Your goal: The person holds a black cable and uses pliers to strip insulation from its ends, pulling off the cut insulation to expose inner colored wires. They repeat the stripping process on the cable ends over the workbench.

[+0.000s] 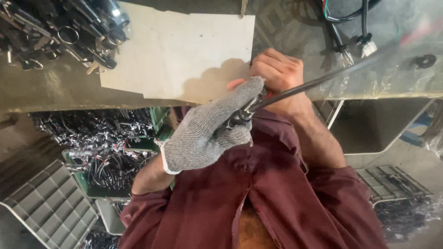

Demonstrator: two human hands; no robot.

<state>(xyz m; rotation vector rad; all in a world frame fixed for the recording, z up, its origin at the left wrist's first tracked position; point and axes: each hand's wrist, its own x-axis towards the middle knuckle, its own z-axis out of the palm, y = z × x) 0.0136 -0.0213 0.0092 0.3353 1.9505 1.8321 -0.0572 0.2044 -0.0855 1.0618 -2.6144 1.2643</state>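
Note:
My left hand (207, 136), in a grey knit glove, is closed around the end of a black cable (323, 79) where a dark metal fitting (240, 116) shows. My bare right hand (277, 76) is curled just behind it, pressed against the glove and gripping the same cable end. A small red part shows between the two hands. The cable runs up and to the right across the workbench (50, 90). Both hands hover at the bench's near edge, above my maroon shirt. What lies inside the right fist is hidden.
A white sheet (180, 48) lies on the bench beside the hands. A heap of black keys and rings (64, 32) sits at the top left. Black cables with white connectors (355, 44) lie at the top right. Below are a green crate of wire harnesses (106, 147) and grey slotted trays (46, 203).

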